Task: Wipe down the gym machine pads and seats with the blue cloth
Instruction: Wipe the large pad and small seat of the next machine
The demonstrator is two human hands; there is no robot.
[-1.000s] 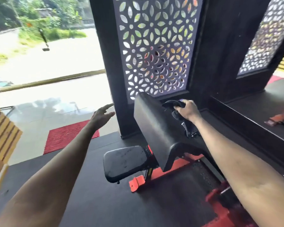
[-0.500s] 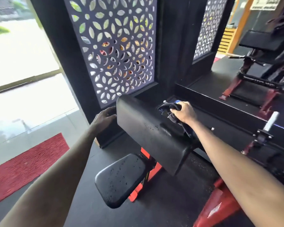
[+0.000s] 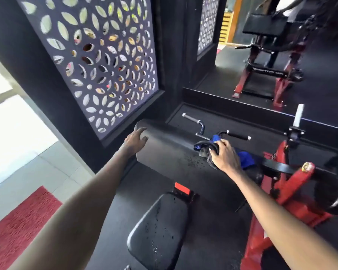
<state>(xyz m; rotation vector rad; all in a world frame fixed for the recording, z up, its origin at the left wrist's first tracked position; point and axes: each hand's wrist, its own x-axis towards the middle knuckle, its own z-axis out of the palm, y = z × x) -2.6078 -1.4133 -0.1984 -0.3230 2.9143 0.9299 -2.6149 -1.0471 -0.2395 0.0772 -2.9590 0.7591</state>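
Observation:
A black sloped arm pad [image 3: 170, 151] of a red-framed curl machine fills the middle, with water droplets on it. My right hand [image 3: 224, 154] grips a bunched blue and dark cloth [image 3: 207, 147] at the pad's upper right edge; more blue cloth [image 3: 246, 160] shows behind the wrist. My left hand [image 3: 135, 141] rests with relaxed fingers on the pad's rounded left end. Below the pad sits the black seat [image 3: 158, 230], also speckled with droplets.
A dark perforated screen [image 3: 98, 61] stands just behind the pad. The curl handle bar [image 3: 201, 129] lies beyond the pad. Red frame parts [image 3: 285, 184] are at the right, another machine [image 3: 269, 71] at the far right, a red mat [image 3: 18, 227] at the lower left.
The view swung right and came closer. My left hand came from mid-air onto the pad's left end. My right hand stays on the cloth at the pad's top edge.

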